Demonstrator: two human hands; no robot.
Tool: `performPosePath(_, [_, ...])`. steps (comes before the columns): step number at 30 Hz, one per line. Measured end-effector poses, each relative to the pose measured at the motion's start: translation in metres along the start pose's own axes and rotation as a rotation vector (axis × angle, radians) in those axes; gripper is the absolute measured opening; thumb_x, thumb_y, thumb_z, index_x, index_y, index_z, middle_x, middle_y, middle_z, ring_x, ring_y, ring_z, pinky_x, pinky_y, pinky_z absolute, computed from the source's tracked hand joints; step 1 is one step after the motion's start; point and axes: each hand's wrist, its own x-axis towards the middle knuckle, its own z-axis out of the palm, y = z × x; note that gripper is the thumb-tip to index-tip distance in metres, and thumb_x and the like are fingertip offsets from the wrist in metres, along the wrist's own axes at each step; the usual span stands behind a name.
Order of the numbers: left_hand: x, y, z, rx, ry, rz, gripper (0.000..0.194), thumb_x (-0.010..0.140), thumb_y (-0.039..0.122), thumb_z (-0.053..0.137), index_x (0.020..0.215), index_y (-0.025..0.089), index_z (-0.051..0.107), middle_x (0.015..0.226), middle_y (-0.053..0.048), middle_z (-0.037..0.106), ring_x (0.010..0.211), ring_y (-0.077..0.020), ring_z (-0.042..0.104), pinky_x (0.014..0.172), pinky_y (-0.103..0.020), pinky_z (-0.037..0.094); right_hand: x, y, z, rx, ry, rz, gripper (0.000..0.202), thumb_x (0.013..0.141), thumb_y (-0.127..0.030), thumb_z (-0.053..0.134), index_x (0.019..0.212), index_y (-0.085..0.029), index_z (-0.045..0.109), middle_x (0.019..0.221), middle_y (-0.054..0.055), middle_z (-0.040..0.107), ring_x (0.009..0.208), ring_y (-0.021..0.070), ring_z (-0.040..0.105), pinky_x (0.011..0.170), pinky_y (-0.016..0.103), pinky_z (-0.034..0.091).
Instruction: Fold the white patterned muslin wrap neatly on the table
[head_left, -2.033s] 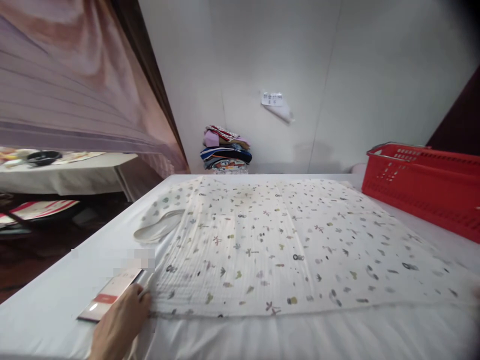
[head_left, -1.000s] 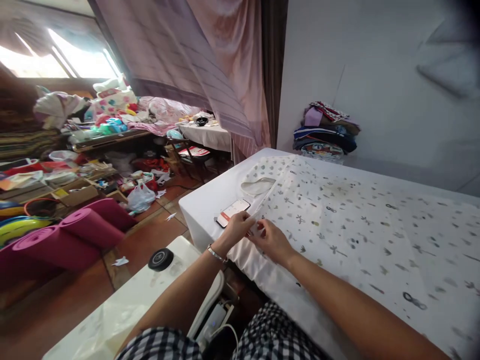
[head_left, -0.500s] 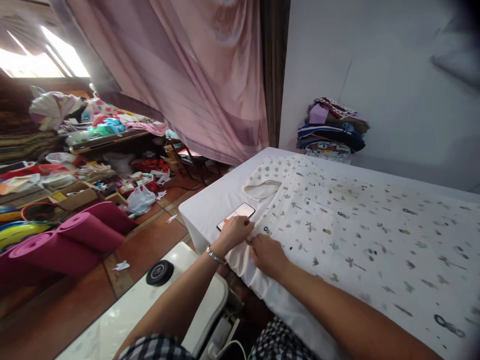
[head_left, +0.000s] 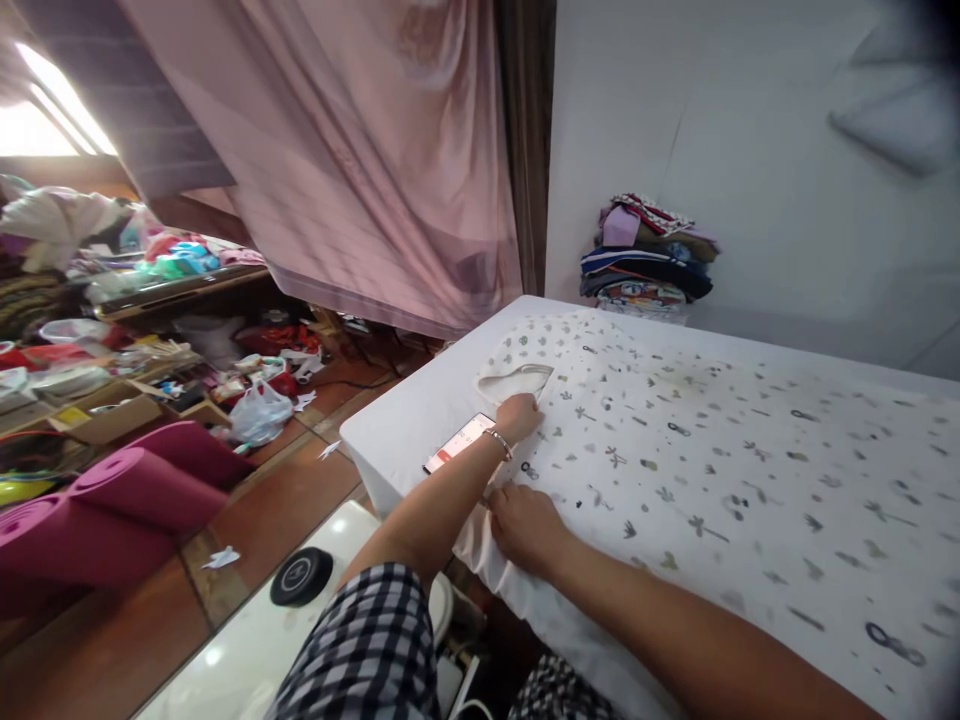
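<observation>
The printed cloth [head_left: 697,470] lies spread over the right part of the white-covered surface [head_left: 397,430], with a curved pale fold [head_left: 514,384] at its far left and a phone [head_left: 457,445] lying just left of its edge; the left hand [head_left: 519,416] is on that left edge, just near of the fold; the right hand [head_left: 525,522] is at the near left corner, fingers curled; whether either grip pinches fabric or merely presses it cannot be told, the fingertips being hidden; the cloth looks thin, light and soft, likely to crease and shift easily, hardly fragile; its edges and corners, taken between thumb and fingers, seem the best holds.
</observation>
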Motion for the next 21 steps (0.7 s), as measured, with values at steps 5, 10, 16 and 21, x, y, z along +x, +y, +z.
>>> performPosePath(5, [0.002,-0.007,0.002,0.002,0.021,-0.052,0.016,0.078,0.022,0.053,0.090,0.020,0.064,0.096,-0.007,0.069,0.091,-0.0217,0.063,0.075,-0.029,0.047,0.002,-0.001,0.001,-0.034,-0.011,-0.008,0.025,0.093,-0.022,0.038,0.109,-0.013,0.056,0.097,0.014,0.062,0.085,0.0233,0.060,0.068,0.032,0.047])
performPosePath(10, [0.005,-0.006,0.004,0.018,0.006,-0.082,0.022,0.078,0.022,0.053,0.097,0.019,0.063,0.103,-0.010,0.068,0.098,-0.0240,0.063,0.077,-0.031,0.047,0.002,0.001,0.001,-0.029,-0.027,-0.032,0.024,0.091,-0.017,0.040,0.108,-0.014,0.056,0.098,0.014,0.062,0.086,0.0237,0.061,0.067,0.033,0.048])
performPosePath(16, [0.013,0.007,0.003,0.037,-0.035,-0.046,0.024,0.080,0.024,0.056,0.101,0.016,0.063,0.110,-0.013,0.066,0.106,-0.0270,0.061,0.084,-0.033,0.046,0.008,-0.001,0.002,-0.006,0.000,-0.003,0.028,0.090,-0.021,0.040,0.111,-0.012,0.057,0.095,0.016,0.064,0.081,0.0261,0.064,0.063,0.035,0.049])
performPosePath(21, [0.025,0.012,-0.001,0.005,-0.087,-0.030,0.024,0.085,0.032,0.061,0.099,0.013,0.064,0.105,-0.012,0.065,0.102,-0.0249,0.062,0.085,-0.035,0.049,0.012,-0.002,0.001,-0.032,0.022,-0.057,0.027,0.084,-0.016,0.047,0.108,-0.012,0.059,0.088,0.014,0.066,0.079,0.0268,0.066,0.060,0.035,0.050])
